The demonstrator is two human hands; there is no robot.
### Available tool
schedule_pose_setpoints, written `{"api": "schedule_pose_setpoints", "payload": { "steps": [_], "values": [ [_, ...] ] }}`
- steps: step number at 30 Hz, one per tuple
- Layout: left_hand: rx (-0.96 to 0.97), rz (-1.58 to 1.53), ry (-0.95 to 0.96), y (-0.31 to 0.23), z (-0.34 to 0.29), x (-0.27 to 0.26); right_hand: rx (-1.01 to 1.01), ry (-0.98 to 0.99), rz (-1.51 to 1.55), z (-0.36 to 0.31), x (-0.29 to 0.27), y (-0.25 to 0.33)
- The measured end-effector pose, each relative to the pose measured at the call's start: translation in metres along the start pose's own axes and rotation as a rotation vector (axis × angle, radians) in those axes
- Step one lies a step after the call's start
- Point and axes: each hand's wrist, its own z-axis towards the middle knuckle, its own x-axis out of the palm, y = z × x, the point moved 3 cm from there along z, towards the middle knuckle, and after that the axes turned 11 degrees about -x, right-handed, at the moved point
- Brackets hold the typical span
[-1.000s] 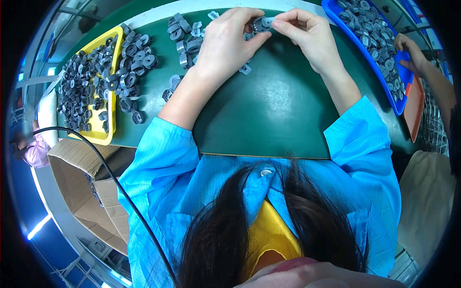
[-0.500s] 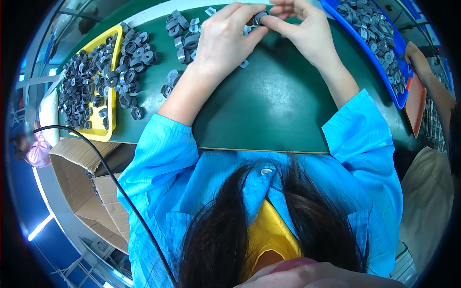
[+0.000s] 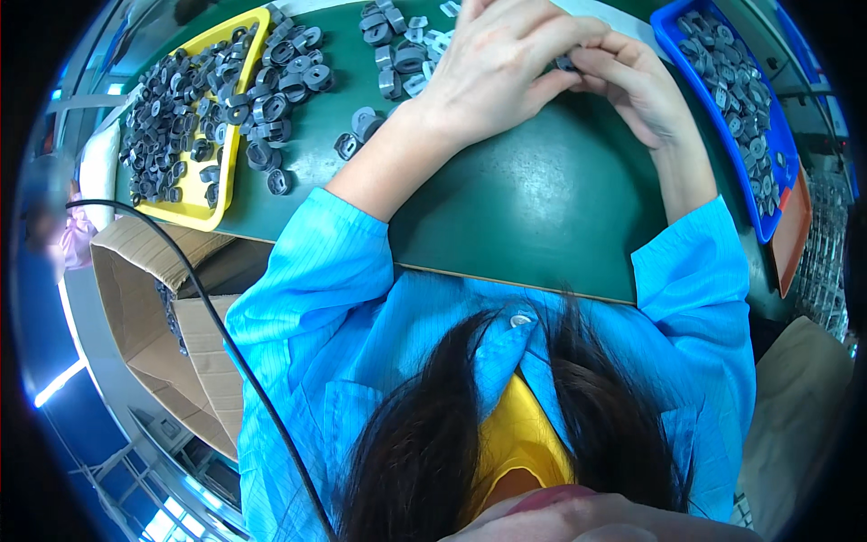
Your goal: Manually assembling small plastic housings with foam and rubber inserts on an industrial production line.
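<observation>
Over the far part of the green table (image 3: 515,217), my two hands meet fingertip to fingertip. A small dark grey plastic part (image 3: 564,63) shows between them, mostly covered by fingers. My left hand (image 3: 497,77) is closed, thumb and forefinger at the part's left side. My right hand (image 3: 637,86) pinches it from the right with bent fingers. Left of my left hand lie loose dark grey ring-shaped parts (image 3: 388,50), with some lighter grey pieces (image 3: 417,85) partly behind that hand. A few more dark parts (image 3: 361,124) rest beside my left forearm.
A yellow tray (image 3: 226,172) heaped with dark grey parts stands at the left, with a pile (image 3: 280,86) spilling beside it. At the right is a blue tray (image 3: 757,212) of grey pieces, near an orange-red tray (image 3: 792,235). An open cardboard box (image 3: 203,361) sits below the table's left edge.
The view has shifted, so the table and trays sit differently in it. My hands stay together at the part, fingers now closed more tightly around it. The person's hand at the right is gone from view.
</observation>
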Motion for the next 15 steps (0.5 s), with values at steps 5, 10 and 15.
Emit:
{"api": "schedule_pose_setpoints", "payload": {
  "steps": [5,10,15],
  "values": [
    [0.044,-0.168,0.104,0.006,0.0,0.004,0.083,0.04,-0.204,-0.003,-0.003,0.011],
    [0.166,-0.113,0.035,0.015,-0.005,0.011,-0.102,-0.023,-0.366,-0.005,0.017,0.018],
    [0.046,-0.261,-0.147,0.008,-0.001,0.011,-0.078,-0.003,0.337,-0.005,0.009,0.006]
  ]
}}
